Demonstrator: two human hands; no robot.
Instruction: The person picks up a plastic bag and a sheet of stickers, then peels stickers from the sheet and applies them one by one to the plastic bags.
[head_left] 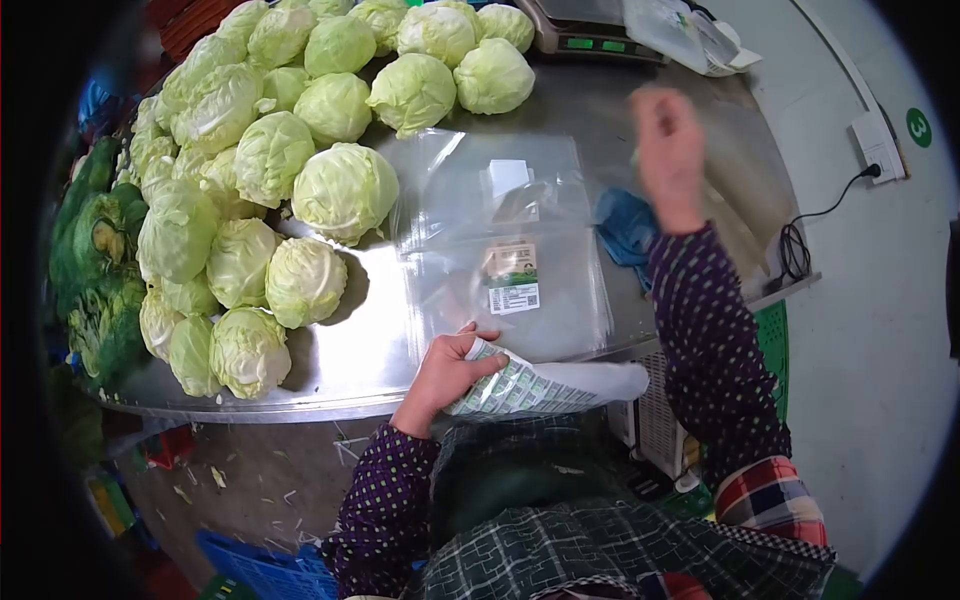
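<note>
My left hand (pixel 448 375) is closed on a sheet of printed labels (pixel 525 388) at the table's front edge, the thumb on top and the sheet's white end curling to the right. Just beyond it lies a stack of clear plastic bags (pixel 570 265). The top bag carries a green and white label (pixel 513 278), and a white patch shows farther up the stack. My right hand (pixel 668 150) is raised over the right of the table, its fingers curled but smeared by motion. Below that hand is a crumpled blue cloth (pixel 622 228), partly behind my sleeve.
Many cabbages (pixel 345 192) are heaped on the left of the metal table (pixel 380 330). Dark green leaves (pixel 100 260) lie at the far left. A scale (pixel 590 38) stands at the back beside plastic bags (pixel 685 35). A blue crate (pixel 265 565) is on the floor.
</note>
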